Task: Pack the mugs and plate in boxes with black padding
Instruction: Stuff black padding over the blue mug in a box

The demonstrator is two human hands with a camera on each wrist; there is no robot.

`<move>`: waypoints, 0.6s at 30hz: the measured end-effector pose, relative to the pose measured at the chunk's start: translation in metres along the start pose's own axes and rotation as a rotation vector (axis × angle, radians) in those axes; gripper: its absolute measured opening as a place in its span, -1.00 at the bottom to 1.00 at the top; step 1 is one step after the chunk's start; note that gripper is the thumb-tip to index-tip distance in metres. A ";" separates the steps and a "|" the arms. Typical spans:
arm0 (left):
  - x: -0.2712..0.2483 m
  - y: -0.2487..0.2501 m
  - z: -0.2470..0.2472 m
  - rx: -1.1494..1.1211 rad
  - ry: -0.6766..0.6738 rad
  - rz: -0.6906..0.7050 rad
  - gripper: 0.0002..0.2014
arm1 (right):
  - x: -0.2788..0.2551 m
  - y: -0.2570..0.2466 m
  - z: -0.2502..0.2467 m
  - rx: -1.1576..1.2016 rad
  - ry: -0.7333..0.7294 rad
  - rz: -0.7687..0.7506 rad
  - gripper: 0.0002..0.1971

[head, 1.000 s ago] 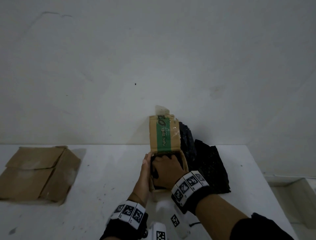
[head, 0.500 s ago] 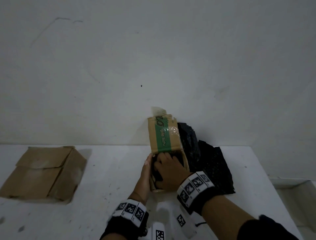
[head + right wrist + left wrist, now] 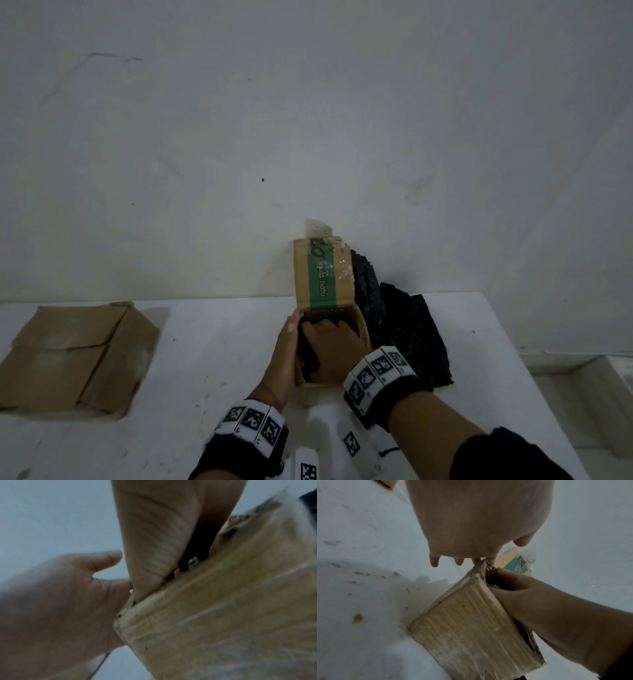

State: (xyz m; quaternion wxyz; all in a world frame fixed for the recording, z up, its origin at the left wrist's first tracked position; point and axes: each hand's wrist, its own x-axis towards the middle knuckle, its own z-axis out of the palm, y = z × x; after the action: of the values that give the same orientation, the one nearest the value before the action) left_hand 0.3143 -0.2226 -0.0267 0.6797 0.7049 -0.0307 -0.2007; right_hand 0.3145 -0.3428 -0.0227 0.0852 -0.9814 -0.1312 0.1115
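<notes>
- Since the earlier frame, little is being changed: the right hand (image 3: pixel 334 346) is still being kept inside the box (image 3: pixel 363 329), pushed slightly deeper toward 12 o'clock, and the left hand (image 3: pixel 282 353) is still being held against the box's left wall.
- The box is being kept near the middle of the table (image 3: pixel 212 342), with its printed flap (image 3: pixel 322 274) standing up against the wall at 12 o'clock.
- The right hand is being pressed down on dark padding inside the box; whether its fingers are curled round anything cannot be told, as they are hidden in the box.
- The left hand is being held flat and wide, fingers straight, along the outside of the box at 9 o'clock of the opening, steadying it.
- Spare black padding (image 3: pixel 407 335) is lying at 3 o'clock of the box, touching it.
- A second, flattened box (image 3: pixel 75 353) is lying well apart at 9 o'clock.
- No mug or plate is being shown in any view; whether one is already inside the box cannot be told.
- The step in hand is being judged as lining or tamping the padding in the box.
- The next move is likely being called for thus: the right hand being drawn out, and either more padding being taken from 3 o'clock or the flap being folded down while the box is braced.
</notes>
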 end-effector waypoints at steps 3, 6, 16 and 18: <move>0.011 -0.013 -0.008 0.210 0.008 -0.010 -0.29 | -0.012 0.016 -0.007 0.186 0.124 -0.128 -0.42; 0.006 -0.001 -0.002 0.699 0.095 0.071 -0.39 | -0.034 0.038 -0.024 0.338 0.387 -0.102 -0.69; 0.038 0.071 0.077 1.262 -0.268 0.785 -0.52 | -0.050 0.114 0.007 0.681 0.456 0.528 -0.56; 0.055 0.080 0.092 1.433 -0.347 0.755 -0.44 | -0.038 0.118 0.016 0.738 0.468 0.521 -0.34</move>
State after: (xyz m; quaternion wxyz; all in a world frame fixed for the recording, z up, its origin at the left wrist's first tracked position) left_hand 0.3532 -0.3327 0.0382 0.0729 0.8686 -0.4901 0.0033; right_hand 0.3029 -0.4630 -0.0537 0.4226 -0.8848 0.1886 -0.0547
